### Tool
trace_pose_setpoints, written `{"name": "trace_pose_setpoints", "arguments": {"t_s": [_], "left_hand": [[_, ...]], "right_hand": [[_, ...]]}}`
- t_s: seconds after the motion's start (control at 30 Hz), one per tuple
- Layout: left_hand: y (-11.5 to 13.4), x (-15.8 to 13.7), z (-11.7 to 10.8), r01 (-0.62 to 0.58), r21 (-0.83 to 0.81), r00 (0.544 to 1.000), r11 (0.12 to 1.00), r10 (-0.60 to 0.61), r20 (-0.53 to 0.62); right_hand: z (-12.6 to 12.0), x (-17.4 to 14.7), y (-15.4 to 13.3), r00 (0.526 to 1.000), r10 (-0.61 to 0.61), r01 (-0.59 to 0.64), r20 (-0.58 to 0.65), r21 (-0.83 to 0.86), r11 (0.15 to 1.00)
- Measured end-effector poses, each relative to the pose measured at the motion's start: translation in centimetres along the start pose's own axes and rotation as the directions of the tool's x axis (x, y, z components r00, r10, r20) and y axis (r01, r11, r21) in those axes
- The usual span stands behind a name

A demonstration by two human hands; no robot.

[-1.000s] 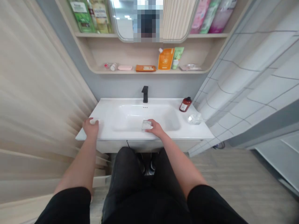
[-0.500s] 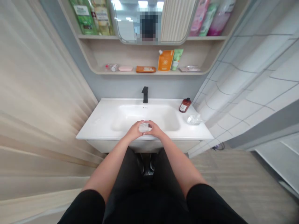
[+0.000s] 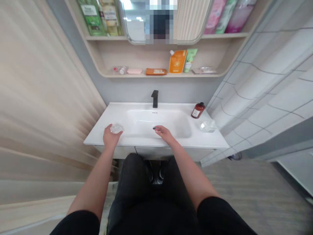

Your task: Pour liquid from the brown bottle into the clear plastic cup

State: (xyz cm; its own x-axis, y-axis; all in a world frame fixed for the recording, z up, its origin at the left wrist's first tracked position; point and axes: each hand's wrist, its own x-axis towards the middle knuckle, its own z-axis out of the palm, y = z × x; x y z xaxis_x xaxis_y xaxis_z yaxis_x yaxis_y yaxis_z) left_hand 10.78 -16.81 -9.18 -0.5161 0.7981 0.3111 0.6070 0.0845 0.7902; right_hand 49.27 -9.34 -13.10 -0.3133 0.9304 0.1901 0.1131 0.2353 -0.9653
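Nearest us, our left hand grips a clear container, which sits between the thumb and the curved fingers, over the left side of the countertop. Our right hand hangs over the basin, fingers bunched, a small dark thing at their tips; we cannot tell whether they pinch it. Beyond stands the black faucet.

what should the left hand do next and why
Probably settle the clear dish on the counter and let go: the left hand grasps it left of the basin, while the right hand seems to pinch a small dark thing.
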Motion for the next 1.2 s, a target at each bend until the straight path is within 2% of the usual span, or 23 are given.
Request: {"name": "trace_pose_setpoints", "arguments": {"t_s": [0.07,0.1,0.33,0.4,0.47,0.53,0.6,0.67,0.73,0.77,0.83,0.9,0.97,1.1,1.2], "left_hand": [[-1.2,0.9,-1.2,0.056,0.127,0.991,0.990,-0.040,-0.125],[-1.6,1.4,-1.6,0.070,0.162,0.988,0.984,-0.046,-0.148],[-3.2,3.4,-2.0,0.105,0.252,0.986,0.962,-0.067,-0.153],[-2.7,2.9,-1.8,0.105,0.301,0.984,0.948,-0.055,-0.171],[-1.3,1.7,-1.3,0.070,0.354,0.975,0.933,0.012,-0.223],[0.9,0.1,-0.4,-0.073,0.369,0.961,0.927,0.165,-0.223],[3.3,-1.7,1.3,-0.324,0.291,0.931,0.900,0.358,-0.069],[5.3,-3.1,3.6,-0.518,0.122,0.851,0.847,0.495,0.175],[6.4,-4.0,6.1,-0.564,-0.017,0.774,0.825,0.536,0.337],[6.6,-4.2,7.2,-0.562,-0.037,0.759,0.827,0.532,0.376],[6.4,-4.4,8.9,-0.552,0.020,0.770,0.834,0.500,0.397],[5.8,-4.4,9.7,-0.554,0.142,0.790,0.821,0.463,0.403],[5.5,-4.4,9.8,-0.566,0.246,0.791,0.787,0.436,0.429],[5.5,-4.4,9.5,-0.591,0.334,0.783,0.734,0.422,0.457],[5.7,-4.3,9.5,-0.589,0.331,0.783,0.737,0.420,0.459]], "right_hand": [[0.0,0.0,-0.1,1.000,0.008,-0.008,-0.025,-0.018,1.000],[0.0,-0.1,-0.1,0.999,0.013,-0.014,-0.038,-0.023,1.000],[0.0,0.2,0.1,0.987,0.045,-0.047,-0.155,-0.012,0.999],[0.1,0.1,0.0,0.983,0.036,-0.050,-0.181,-0.072,0.996],[0.0,-0.1,0.0,0.959,-0.002,-0.047,-0.285,-0.164,0.985],[-0.7,-0.5,0.0,0.888,-0.072,-0.052,-0.455,-0.255,0.966],[-2.4,-0.8,0.0,0.784,-0.145,-0.076,-0.604,-0.326,0.942],[-5.5,-0.6,-0.3,0.694,-0.193,-0.120,-0.693,-0.375,0.919],[-9.8,0.3,-1.0,0.615,-0.221,-0.185,-0.757,-0.411,0.893],[-12.2,1.1,-1.5,0.579,-0.229,-0.226,-0.783,-0.424,0.877],[-16.8,2.9,-2.6,0.539,-0.239,-0.310,-0.808,-0.454,0.835],[-20.5,4.8,-3.6,0.521,-0.224,-0.398,-0.824,-0.467,0.790],[-22.8,6.5,-4.3,0.511,-0.193,-0.468,-0.837,-0.460,0.755],[-24.4,8.7,-5.0,0.553,-0.095,-0.505,-0.828,-0.423,0.752],[-25.1,9.6,-5.2,0.543,-0.017,-0.483,-0.839,-0.329,0.812]]}}
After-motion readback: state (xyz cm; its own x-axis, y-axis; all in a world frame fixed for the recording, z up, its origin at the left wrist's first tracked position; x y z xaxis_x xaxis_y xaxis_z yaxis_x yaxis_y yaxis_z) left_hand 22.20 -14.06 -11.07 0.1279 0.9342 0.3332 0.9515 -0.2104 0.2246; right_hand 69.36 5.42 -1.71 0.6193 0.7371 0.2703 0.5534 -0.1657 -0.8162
